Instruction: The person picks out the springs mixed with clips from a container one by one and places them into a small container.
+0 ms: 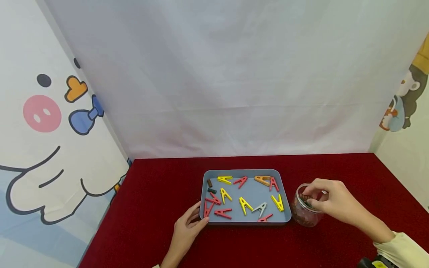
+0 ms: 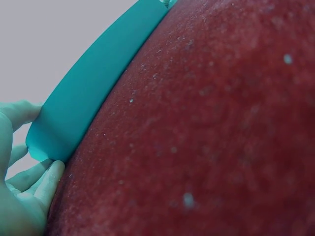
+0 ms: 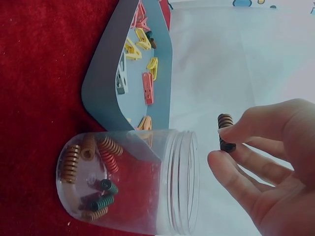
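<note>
My right hand (image 1: 330,199) pinches a brown spring (image 3: 226,132), dark at its lower end, between thumb and fingertips at the mouth of a clear plastic jar (image 3: 138,196). Inside the jar lie several springs: brown ones such as this thick coil (image 3: 71,164), a red one (image 3: 109,160) and green ones (image 3: 103,202). At the front left corner of a blue-grey tray (image 1: 246,223), my left hand (image 1: 187,227) grips the wall with thumb and fingers. Yellow, red, orange and grey clothespins (image 1: 245,205) are spread in the tray, with a brown spring (image 1: 209,182) and a green spring (image 1: 212,190) at its left side.
Dark red cloth (image 1: 161,193) covers the table. The jar stands close to the tray's right side. Behind the table hangs a white curtain (image 1: 234,82), and printed cartoon panels (image 1: 43,156) flank it.
</note>
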A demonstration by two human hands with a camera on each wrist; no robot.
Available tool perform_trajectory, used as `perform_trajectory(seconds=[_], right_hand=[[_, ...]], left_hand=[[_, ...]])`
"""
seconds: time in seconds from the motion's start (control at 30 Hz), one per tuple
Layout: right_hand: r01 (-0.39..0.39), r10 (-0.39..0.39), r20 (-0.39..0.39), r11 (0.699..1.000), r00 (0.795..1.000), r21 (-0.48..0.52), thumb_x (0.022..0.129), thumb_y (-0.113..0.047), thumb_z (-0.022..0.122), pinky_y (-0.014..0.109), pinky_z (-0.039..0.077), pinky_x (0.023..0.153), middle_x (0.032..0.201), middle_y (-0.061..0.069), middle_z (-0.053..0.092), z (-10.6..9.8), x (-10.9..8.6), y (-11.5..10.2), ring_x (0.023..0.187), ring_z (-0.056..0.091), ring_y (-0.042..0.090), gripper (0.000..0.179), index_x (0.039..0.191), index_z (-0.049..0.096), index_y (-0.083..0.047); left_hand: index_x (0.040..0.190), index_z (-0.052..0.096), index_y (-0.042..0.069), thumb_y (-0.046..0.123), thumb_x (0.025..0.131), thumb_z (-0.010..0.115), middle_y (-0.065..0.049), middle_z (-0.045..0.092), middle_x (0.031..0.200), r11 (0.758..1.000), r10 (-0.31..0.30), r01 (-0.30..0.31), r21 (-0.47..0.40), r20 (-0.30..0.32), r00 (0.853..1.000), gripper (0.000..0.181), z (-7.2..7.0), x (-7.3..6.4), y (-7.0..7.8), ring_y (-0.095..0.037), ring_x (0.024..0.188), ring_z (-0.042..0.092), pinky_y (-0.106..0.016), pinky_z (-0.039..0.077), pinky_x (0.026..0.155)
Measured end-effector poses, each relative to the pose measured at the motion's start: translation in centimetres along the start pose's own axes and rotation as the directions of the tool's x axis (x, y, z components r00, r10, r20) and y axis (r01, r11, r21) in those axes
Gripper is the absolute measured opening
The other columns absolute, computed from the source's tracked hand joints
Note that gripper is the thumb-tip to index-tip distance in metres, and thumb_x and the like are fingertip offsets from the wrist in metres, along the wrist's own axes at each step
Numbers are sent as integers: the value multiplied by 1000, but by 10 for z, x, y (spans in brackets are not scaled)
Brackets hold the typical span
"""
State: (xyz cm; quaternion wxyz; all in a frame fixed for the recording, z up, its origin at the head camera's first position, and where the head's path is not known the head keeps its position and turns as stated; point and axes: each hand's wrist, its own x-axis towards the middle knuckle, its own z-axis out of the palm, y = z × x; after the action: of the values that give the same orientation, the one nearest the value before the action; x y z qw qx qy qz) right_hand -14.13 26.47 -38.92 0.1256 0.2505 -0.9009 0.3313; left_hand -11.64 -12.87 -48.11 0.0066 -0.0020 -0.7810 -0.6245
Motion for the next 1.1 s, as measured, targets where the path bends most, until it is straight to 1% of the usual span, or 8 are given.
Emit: perform_trajectory(seconds=[0.17, 0.4, 0.57, 0.7, 0.87, 0.97, 1.1], right_hand=[[-3, 3, -13, 1000, 1000, 5, 63, 7, 70, 20, 43, 45, 70, -10, 57, -2, -3, 2, 59, 50, 3, 31, 76, 63, -20], [-67, 66, -17, 998, 998, -18, 65, 6, 68, 20, 42, 43, 69, -10, 56, -5, -6, 5, 55, 49, 5, 27, 75, 64, -18], [-74, 72, -33, 997, 997, -40, 65, 6, 69, 20, 44, 45, 70, -10, 57, -4, -6, 8, 57, 50, 4, 26, 74, 64, -18], [-78, 77, -37, 996, 996, -44, 65, 6, 69, 20, 45, 47, 74, -8, 59, -3, -5, 9, 57, 51, 4, 25, 73, 65, -18], [-51, 48, -59, 997, 997, -49, 63, 8, 71, 19, 46, 49, 75, -7, 60, 1, -5, 11, 59, 52, 3, 28, 71, 65, -18], [-38, 35, -66, 998, 997, -53, 61, 9, 72, 19, 45, 48, 75, -6, 60, 2, -5, 12, 59, 51, 3, 30, 70, 65, -18], [-65, 62, -58, 996, 996, -55, 62, 11, 69, 20, 45, 46, 75, -4, 61, 2, -7, 11, 57, 51, 4, 30, 73, 65, -17]], left_hand=[[128, 47, 16, 26, 77, 69, -10, 50, 121, 1000, 8, -8, -2, 6, 1000, 57, 0, 0, 0, -24, 108, 49, -25, 46, 78], [128, 48, 16, 25, 77, 69, -11, 51, 120, 1000, 13, -13, -1, 4, 1000, 56, 0, -1, 1, -24, 108, 49, -24, 46, 78], [128, 47, 16, 26, 77, 68, -10, 50, 121, 1000, 0, 0, 2, 7, 1000, 57, -1, -1, 2, -24, 108, 49, -26, 46, 79], [128, 48, 17, 26, 77, 69, -10, 51, 121, 1000, 4, -4, 1, 2, 1000, 56, -1, 0, 3, -23, 108, 49, -25, 46, 78], [128, 48, 17, 26, 76, 69, -9, 51, 120, 1000, 8, -8, -2, 0, 1000, 56, -1, 1, 1, -22, 108, 50, -24, 46, 78], [128, 48, 17, 26, 76, 69, -9, 51, 120, 1000, 0, 0, -4, 1, 1000, 56, -1, 1, 1, -23, 108, 49, -25, 46, 78], [128, 48, 17, 26, 77, 69, -9, 51, 120, 1000, -1, 1, 0, -1, 1000, 56, 0, 0, 0, -24, 108, 49, -25, 46, 78]])
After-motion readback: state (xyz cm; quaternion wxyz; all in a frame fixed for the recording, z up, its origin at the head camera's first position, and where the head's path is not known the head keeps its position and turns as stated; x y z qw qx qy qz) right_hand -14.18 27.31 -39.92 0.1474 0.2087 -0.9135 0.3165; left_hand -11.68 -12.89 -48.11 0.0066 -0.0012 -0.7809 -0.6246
